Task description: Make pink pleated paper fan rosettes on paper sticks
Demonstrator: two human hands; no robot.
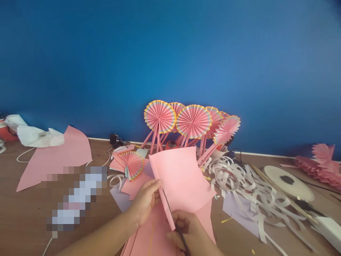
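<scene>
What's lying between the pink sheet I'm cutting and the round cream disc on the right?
In the head view, a tangle of white paper strips lies between the pink sheet and the cream disc, with a thin tan stick alongside the disc.

The head-worn camera looks forward and down, across a nearby tabletop [23,213] toward a blue wall [106,71].

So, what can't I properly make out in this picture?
All in the head view:
Scissors: handles mostly hidden by the right hand and bottom edge.
Left hand: some fingers hidden by pink paper.
Pale object: blurred by pixel blocks.
White block: cut off by the right edge.
</scene>
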